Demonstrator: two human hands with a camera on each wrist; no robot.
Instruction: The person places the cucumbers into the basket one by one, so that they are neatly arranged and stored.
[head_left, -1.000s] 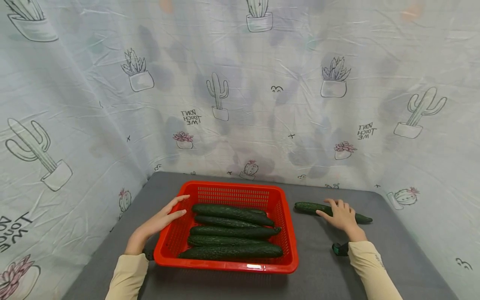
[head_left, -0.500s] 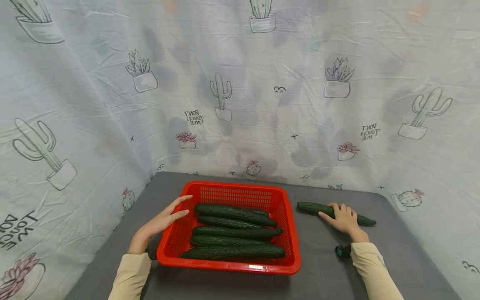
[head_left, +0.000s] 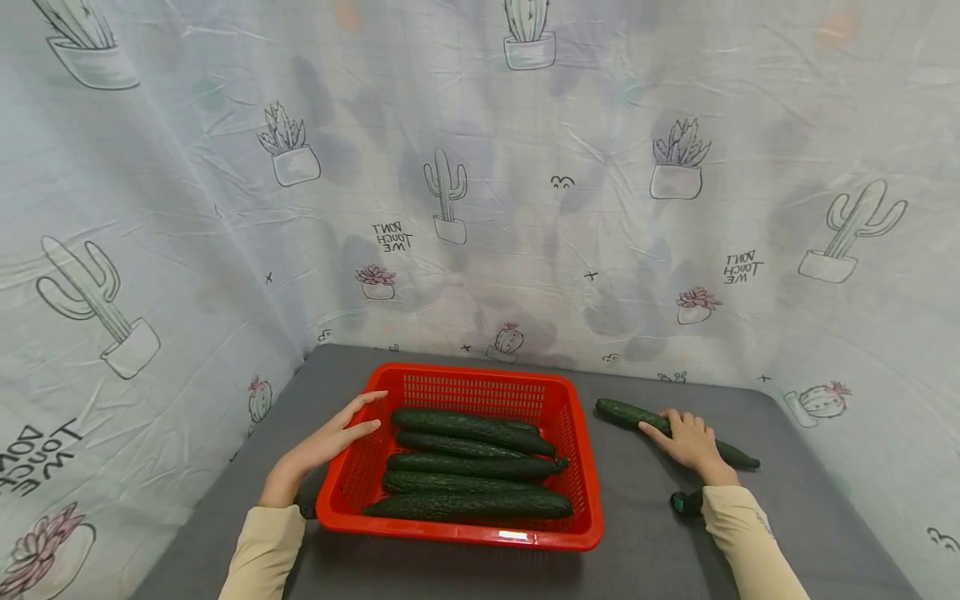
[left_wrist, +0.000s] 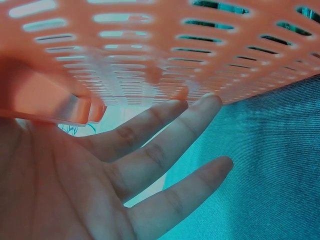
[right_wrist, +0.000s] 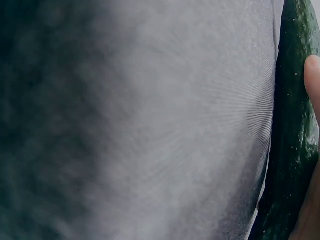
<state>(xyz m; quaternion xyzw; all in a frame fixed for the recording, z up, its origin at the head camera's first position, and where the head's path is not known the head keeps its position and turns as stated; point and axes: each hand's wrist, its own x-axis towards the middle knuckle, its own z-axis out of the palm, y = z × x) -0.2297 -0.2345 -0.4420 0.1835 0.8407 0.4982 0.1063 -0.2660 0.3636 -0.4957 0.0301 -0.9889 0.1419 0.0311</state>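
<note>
On the right of the grey table, my right hand (head_left: 692,442) grips a dark green cucumber (head_left: 628,412) from above, the thumb along its near side. In the right wrist view that cucumber (right_wrist: 292,115) runs down the right edge, with one fingertip against it. A red plastic basket (head_left: 450,529) stands at centre with several cucumbers (head_left: 480,504) lying side by side in it. My left hand (head_left: 322,442) rests at its left side, thumb and index finger over the rim. The left wrist view shows the other fingers (left_wrist: 165,150) fairly straight beside the slotted outer wall.
The grey tabletop (head_left: 637,533) spreads between the basket and the right hand. Cloth printed with potted cacti (head_left: 510,208) hangs behind and on both sides. A dark wrist device (head_left: 686,502) sits beneath the right wrist.
The right hand has closed round the loose cucumber, whose right end has swung slightly nearer. The left hand and basket keep their places; the whole view shifts slightly.
</note>
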